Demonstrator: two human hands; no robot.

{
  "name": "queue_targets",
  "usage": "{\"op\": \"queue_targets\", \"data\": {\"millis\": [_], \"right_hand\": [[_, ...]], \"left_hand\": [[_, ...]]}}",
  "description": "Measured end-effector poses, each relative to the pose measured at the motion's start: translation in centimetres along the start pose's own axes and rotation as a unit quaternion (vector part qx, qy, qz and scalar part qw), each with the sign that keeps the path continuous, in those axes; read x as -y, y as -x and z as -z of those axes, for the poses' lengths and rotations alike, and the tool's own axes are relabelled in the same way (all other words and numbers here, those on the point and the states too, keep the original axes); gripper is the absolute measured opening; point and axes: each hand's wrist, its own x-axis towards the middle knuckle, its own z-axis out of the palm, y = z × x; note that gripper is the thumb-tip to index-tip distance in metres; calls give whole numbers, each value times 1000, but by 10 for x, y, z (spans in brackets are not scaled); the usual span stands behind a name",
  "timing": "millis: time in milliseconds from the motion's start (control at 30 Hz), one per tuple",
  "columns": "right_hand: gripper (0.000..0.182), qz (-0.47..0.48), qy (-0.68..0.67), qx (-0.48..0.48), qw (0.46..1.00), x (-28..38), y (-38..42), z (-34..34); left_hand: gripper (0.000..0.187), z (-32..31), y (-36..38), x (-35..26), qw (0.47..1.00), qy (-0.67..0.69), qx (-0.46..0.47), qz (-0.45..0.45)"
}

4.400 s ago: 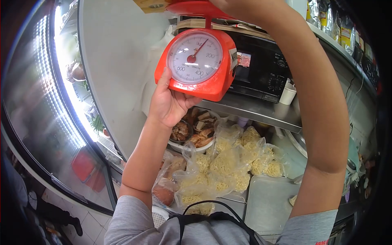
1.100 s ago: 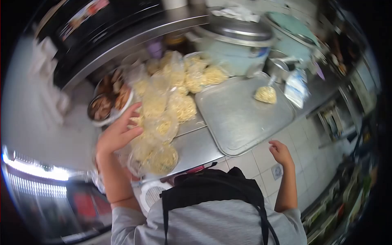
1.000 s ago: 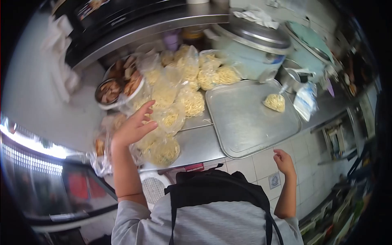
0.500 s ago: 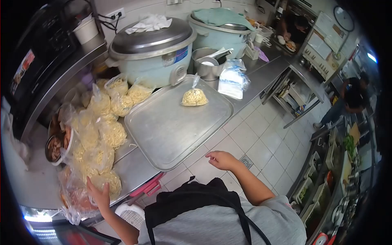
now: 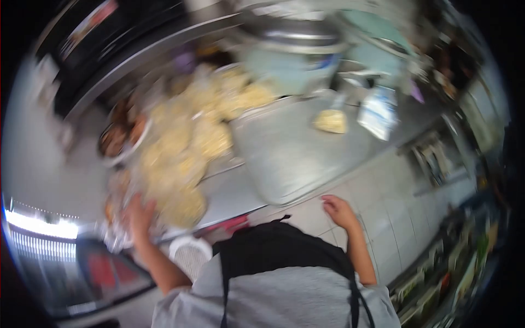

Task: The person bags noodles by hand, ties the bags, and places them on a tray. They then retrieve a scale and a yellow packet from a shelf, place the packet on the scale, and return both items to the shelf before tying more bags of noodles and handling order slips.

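Observation:
My left hand (image 5: pixel 140 216) has its fingers spread beside the lower bags of noodles, over a clear plastic bag with orange-brown contents (image 5: pixel 112 205). Blur hides whether it touches either one. My right hand (image 5: pixel 340 211) hangs in front of the counter edge, near the metal tray (image 5: pixel 279 158), with loosely bent fingers and nothing visible in them. Several clear bags of yellow noodles (image 5: pixel 188 205) lie heaped on the counter left of the tray. One tied bag of noodles (image 5: pixel 331 121) sits on the tray's far right part.
Behind the tray stand two large pale-blue cookers (image 5: pixel 279 68) and a metal pot (image 5: pixel 354 82). Flat plastic bags (image 5: pixel 378 112) lie to its right. A bowl of brown food (image 5: pixel 114 141) is at the left. A white perforated stool (image 5: pixel 190 256) stands below the counter.
The view has swung left, so the counter appears shifted right and blurred. My left hand has moved from the noodle bags towards the bag with orange-brown contents. My right hand stays empty.

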Motion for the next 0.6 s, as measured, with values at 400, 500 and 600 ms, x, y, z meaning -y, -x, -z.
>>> {"op": "queue_targets", "data": {"millis": [400, 500, 600], "right_hand": [[55, 216, -62, 286, 931, 176, -95, -161], [62, 273, -27, 320, 907, 207, -98, -199], [62, 261, -70, 308, 912, 203, -102, -207]], "left_hand": [[27, -9, 17, 17, 963, 245, 107, -15], [14, -2, 16, 9, 927, 331, 168, 51], [17, -12, 6, 36, 900, 409, 145, 46]]}}
